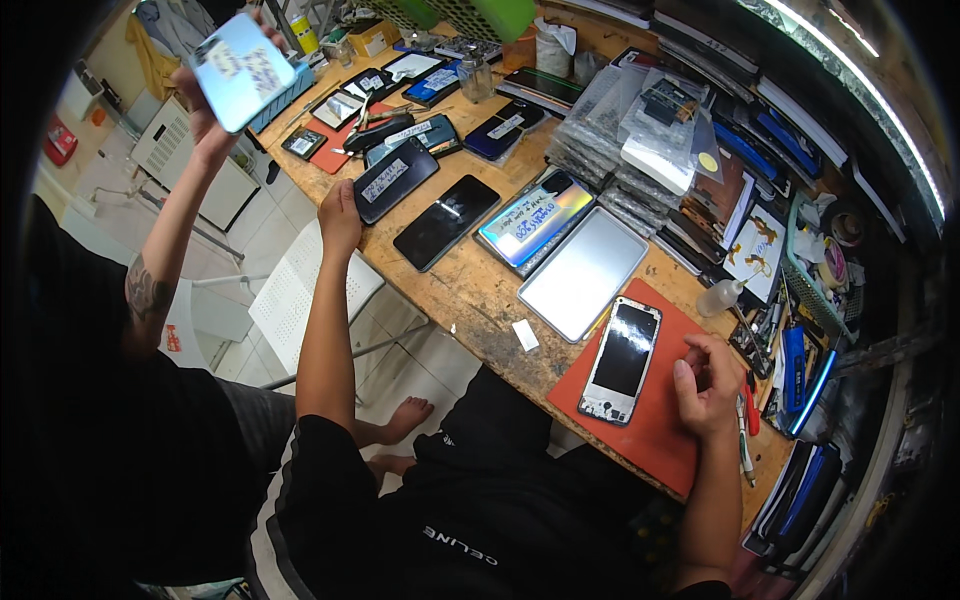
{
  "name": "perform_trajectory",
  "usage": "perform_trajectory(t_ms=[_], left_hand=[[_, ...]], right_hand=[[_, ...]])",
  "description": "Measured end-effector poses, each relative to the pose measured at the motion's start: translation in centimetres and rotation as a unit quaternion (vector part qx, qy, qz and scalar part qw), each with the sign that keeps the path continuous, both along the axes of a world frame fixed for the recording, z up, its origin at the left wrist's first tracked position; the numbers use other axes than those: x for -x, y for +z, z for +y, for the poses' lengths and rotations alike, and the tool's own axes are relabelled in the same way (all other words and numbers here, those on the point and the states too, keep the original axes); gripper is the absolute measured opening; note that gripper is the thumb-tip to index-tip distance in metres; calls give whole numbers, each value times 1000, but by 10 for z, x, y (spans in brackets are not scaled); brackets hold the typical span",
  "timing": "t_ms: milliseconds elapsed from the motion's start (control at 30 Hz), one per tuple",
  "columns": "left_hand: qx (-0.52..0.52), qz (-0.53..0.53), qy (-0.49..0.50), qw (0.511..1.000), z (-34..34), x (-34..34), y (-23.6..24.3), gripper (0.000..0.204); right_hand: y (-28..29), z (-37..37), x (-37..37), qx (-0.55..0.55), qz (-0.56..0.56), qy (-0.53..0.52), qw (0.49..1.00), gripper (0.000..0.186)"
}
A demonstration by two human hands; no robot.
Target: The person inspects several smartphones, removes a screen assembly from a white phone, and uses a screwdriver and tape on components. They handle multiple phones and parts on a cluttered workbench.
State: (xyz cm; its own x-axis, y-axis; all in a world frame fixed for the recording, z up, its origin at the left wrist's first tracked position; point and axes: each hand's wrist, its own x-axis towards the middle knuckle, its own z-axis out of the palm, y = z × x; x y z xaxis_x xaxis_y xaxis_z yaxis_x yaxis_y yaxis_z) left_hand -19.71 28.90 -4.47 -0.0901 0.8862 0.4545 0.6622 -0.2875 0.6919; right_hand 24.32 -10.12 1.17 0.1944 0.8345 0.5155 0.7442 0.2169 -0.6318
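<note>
My left hand grips the near left end of a dark smartphone with a handwritten label on its back, at the bench's front edge. On the red mat rests my right hand, loosely curled with thumb and fingers apart and nothing visible in it. Just left of it lies a smartphone with its back off, its black and white inner parts showing. Between my hands are a black smartphone, a shiny rainbow-silver phone back with a handwritten label, and a flat silver tray.
At my left, another person's hand holds up a light blue phone. Bagged parts are stacked at the back. A small dropper bottle, pliers and a green basket sit at the right. More phones and tools crowd the far left.
</note>
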Motion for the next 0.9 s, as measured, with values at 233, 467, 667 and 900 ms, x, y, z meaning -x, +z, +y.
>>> perform_trajectory(t_ms=[233, 467, 667, 900], left_hand=[[-72, 20, 56, 996, -5, -10, -7, 40], [-73, 34, 59, 995, -4, -8, -6, 41], [-52, 40, 76, 995, -4, -10, -6, 41], [-59, 46, 67, 995, -9, -13, -2, 40]], right_hand=[[6, 4, 5, 0, -51, 18, 999, 13], [8, 5, 7, 13, -48, 11, 999, 7], [7, 6, 7, 20, -51, 11, 998, 5], [7, 5, 7, 25, -54, 10, 998, 4]])
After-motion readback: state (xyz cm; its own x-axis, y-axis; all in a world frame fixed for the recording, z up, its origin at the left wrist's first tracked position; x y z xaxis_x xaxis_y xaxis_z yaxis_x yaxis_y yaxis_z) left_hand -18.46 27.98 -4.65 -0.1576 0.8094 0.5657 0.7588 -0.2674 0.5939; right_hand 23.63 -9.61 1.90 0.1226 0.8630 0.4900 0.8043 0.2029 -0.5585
